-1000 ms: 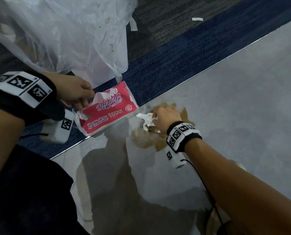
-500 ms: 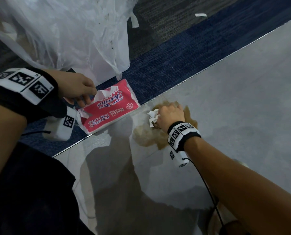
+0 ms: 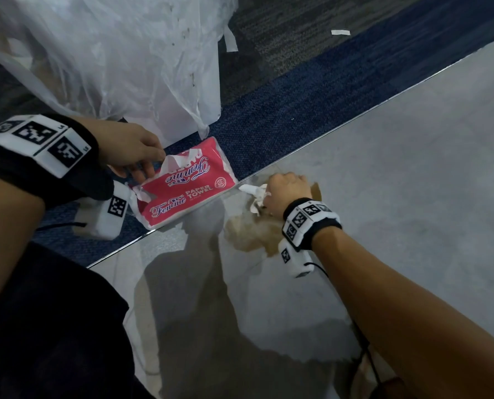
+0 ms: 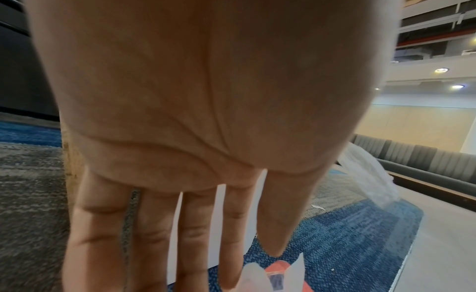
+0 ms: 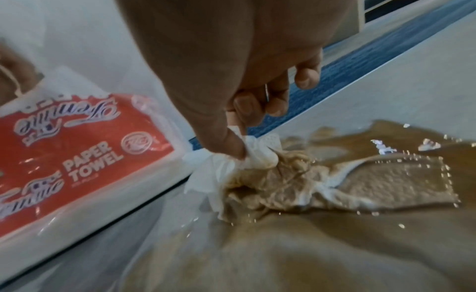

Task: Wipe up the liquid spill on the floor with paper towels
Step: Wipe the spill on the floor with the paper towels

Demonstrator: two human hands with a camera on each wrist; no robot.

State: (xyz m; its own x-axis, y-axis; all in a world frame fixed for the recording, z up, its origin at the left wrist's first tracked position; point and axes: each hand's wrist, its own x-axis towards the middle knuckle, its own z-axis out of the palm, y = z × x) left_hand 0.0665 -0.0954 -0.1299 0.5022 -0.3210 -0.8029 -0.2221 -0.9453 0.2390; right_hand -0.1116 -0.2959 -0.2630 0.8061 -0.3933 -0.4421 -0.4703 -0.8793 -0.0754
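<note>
A brown liquid spill (image 3: 248, 234) spreads on the grey smooth floor near the carpet edge. My right hand (image 3: 286, 191) pinches a crumpled paper towel (image 3: 254, 194) and presses it onto the spill. In the right wrist view the paper towel (image 5: 257, 170) is soaked brown on one side and white near my fingers, with the spill (image 5: 386, 145) beyond it. A red paper towel pack (image 3: 188, 188) lies across the carpet edge, left of the spill. My left hand (image 3: 130, 154) rests on the pack's open end with straight fingers (image 4: 193, 245), beside a sheet sticking out.
A large clear plastic bag (image 3: 110, 53) stands behind the pack on the blue and grey carpet (image 3: 297, 110). A small paper scrap (image 3: 340, 32) lies farther back. The grey floor (image 3: 412, 168) stretches to the right. My dark-clothed leg (image 3: 38, 326) fills the lower left.
My right hand has slid the paper towel a little across the spill, toward the carpet edge. My left hand has stayed at the pack's opening.
</note>
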